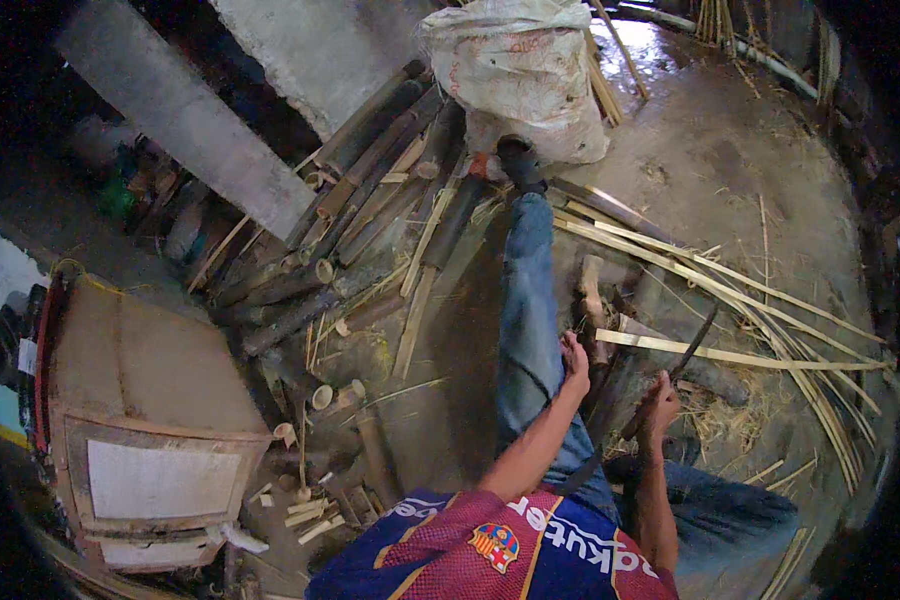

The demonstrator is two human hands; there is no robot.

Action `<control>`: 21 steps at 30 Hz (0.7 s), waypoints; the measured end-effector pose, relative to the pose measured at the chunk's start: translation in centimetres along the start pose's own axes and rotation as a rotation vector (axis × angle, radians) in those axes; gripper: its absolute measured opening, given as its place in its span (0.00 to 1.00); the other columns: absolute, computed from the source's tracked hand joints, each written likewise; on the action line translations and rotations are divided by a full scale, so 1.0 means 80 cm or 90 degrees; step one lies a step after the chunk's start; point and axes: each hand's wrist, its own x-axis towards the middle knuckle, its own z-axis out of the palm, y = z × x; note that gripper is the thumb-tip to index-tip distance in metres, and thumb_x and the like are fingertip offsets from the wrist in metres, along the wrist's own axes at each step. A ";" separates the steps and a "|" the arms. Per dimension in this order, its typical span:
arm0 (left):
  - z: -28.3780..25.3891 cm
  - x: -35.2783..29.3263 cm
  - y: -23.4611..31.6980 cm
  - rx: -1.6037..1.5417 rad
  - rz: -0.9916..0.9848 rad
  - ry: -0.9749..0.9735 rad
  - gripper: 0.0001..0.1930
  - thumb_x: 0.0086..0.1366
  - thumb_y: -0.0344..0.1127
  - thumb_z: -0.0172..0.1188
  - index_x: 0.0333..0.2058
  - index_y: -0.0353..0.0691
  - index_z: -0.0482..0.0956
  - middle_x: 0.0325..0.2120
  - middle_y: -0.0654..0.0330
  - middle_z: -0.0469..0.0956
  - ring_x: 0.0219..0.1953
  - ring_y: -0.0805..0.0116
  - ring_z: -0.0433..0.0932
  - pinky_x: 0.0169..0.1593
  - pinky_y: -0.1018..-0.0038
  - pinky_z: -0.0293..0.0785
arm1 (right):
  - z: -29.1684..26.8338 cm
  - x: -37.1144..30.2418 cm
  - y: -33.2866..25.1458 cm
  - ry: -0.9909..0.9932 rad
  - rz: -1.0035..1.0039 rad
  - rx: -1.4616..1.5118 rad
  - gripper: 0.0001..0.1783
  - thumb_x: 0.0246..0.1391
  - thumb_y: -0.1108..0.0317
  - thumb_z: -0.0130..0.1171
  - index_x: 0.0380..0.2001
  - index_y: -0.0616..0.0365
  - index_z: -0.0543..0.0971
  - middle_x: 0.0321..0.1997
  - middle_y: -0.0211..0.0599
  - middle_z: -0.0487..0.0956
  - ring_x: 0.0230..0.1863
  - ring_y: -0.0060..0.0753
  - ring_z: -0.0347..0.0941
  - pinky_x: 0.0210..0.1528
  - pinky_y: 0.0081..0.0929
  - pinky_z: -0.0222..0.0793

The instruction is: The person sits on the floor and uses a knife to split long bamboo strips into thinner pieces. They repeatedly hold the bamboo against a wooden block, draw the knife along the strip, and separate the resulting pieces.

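Note:
My right hand point(658, 402) is closed around a long dark-bladed knife point(696, 343), its blade pointing up and away to the right. The blade crosses a flat pale bamboo strip point(750, 355); I cannot tell whether they touch. Beside my knee, my left hand point(575, 365) has its fingers stretched out, and nothing shows in it. It is close to the near end of that strip. Under the strip lie a short brown wood piece point(592, 290) and a cut log point(715, 380).
Long split bamboo strips point(670, 255) fan out on the right. Dark bamboo poles point(370, 170) are piled at the far left, near a white woven sack point(515, 75). A brown wooden cabinet point(140, 360) stands at left. Shavings point(730, 425) and short offcuts point(310, 515) litter the floor.

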 end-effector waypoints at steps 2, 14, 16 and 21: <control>-0.030 0.015 -0.003 0.021 0.079 0.121 0.31 0.74 0.57 0.36 0.63 0.36 0.59 0.65 0.49 0.57 0.65 0.54 0.57 0.66 0.60 0.52 | 0.018 -0.020 0.016 -0.091 0.048 -0.019 0.27 0.62 0.44 0.54 0.17 0.52 0.68 0.13 0.26 0.65 0.13 0.22 0.62 0.17 0.24 0.59; 0.144 -0.268 0.172 0.434 0.713 -0.445 0.14 0.67 0.39 0.53 0.47 0.38 0.73 0.48 0.47 0.71 0.52 0.46 0.71 0.54 0.54 0.67 | 0.038 0.010 0.114 -0.205 -0.153 -0.144 0.23 0.61 0.51 0.58 0.24 0.62 0.72 0.19 0.28 0.71 0.23 0.21 0.61 0.26 0.23 0.58; 0.188 -0.261 0.136 0.493 0.721 -0.427 0.14 0.68 0.39 0.52 0.47 0.37 0.72 0.49 0.45 0.71 0.50 0.45 0.72 0.51 0.53 0.70 | 0.037 -0.006 0.064 -0.348 -0.024 -0.367 0.18 0.61 0.53 0.58 0.33 0.60 0.76 0.28 0.31 0.77 0.33 0.25 0.68 0.37 0.26 0.65; 0.279 -0.180 0.046 0.820 0.425 -0.607 0.23 0.65 0.36 0.51 0.56 0.30 0.67 0.56 0.39 0.67 0.58 0.43 0.65 0.61 0.52 0.60 | 0.030 -0.029 0.091 -0.494 0.019 -0.152 0.21 0.61 0.56 0.59 0.52 0.55 0.74 0.52 0.36 0.75 0.57 0.30 0.67 0.62 0.32 0.61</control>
